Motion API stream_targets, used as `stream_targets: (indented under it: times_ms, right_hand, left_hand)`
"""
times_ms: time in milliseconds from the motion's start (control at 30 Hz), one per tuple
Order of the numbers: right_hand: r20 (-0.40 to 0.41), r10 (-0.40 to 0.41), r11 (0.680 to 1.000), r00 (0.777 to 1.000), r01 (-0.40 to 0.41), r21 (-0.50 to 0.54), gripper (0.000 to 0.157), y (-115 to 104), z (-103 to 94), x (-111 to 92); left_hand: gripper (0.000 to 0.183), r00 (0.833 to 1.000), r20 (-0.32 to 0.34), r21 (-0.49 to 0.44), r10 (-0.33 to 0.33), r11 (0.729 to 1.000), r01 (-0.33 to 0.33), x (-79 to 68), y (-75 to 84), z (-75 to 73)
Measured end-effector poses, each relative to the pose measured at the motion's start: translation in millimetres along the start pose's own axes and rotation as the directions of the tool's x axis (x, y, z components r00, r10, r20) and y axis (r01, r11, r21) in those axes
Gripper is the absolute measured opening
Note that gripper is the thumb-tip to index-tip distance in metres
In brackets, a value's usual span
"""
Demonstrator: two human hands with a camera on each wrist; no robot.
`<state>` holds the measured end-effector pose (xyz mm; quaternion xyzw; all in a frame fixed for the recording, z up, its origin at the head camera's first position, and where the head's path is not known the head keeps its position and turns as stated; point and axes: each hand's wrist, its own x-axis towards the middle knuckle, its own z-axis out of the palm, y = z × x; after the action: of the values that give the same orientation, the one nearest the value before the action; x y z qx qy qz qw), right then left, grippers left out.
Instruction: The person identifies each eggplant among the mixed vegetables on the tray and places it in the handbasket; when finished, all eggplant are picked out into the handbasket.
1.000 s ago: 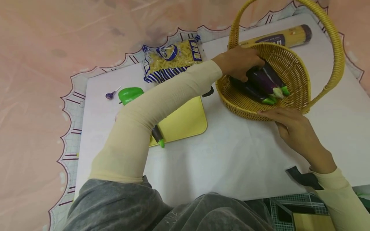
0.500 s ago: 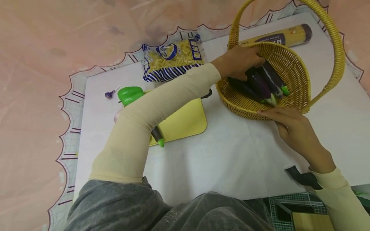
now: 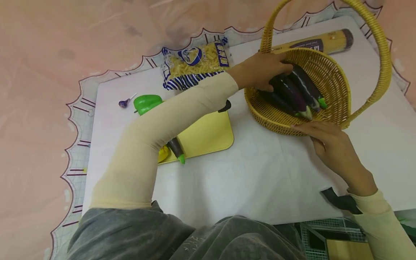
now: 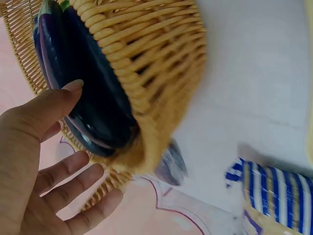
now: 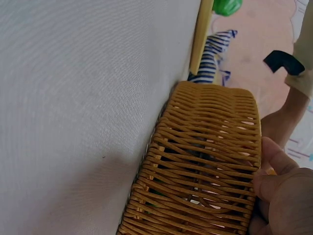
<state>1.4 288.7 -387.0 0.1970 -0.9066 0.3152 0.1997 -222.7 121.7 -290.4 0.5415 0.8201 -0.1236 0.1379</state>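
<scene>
Several glossy purple eggplants [image 3: 290, 90] with green stem ends lie side by side in a yellow wicker basket [image 3: 334, 83]. My left hand [image 3: 258, 70] reaches over the basket's left rim, at the far ends of the eggplants. In the left wrist view its thumb appears to touch one eggplant [image 4: 95, 83], while the other fingers are spread loosely, curled round nothing. My right hand [image 3: 334, 146] holds the near rim; in the right wrist view, thumb and finger are on either side of the woven edge [image 5: 257, 147]. Part of the eggplants is hidden by the left hand.
A blue-striped pasta bag [image 3: 198, 63] and a spaghetti pack [image 3: 320, 41] lie at the back. My left arm partly covers a yellow board [image 3: 208, 133] with a small eggplant [image 3: 176, 148] and yellow vegetable [image 3: 163, 153]. A green pepper [image 3: 147, 103] and lollipop [image 3: 123, 103] lie left.
The eggplants have shifted slightly within the basket. My left hand has drawn back a little to the left and its grasp looks looser. My right hand stays at the rim.
</scene>
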Motion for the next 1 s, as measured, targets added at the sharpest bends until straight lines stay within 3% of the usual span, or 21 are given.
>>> stream_targets:
  times_ms: [267, 500, 1000]
  right_hand:
    - [-0.008, -0.013, 1.0, 1.0, 0.013, -0.008, 0.057, -1.6, 0.8, 0.9]
    - [0.01, -0.002, 1.0, 1.0, 0.002, -0.031, 0.057, -3.5, -0.6, 2.8]
    - [0.001, 0.012, 1.0, 1.0, -0.012, -0.013, 0.056, -6.0, 0.2, 3.7]
  left_hand:
    - [0.062, 0.999, -0.052, -0.1, -0.011, 0.995, 0.005, -48.0, -18.8, 13.4]
    - [0.059, 0.997, -0.076, -0.119, -0.026, 0.993, 0.017, -95.9, -34.9, 30.5]
    - [0.055, 0.992, 0.006, -0.194, -0.125, 0.973, 0.124, -186.5, -46.5, 77.1]
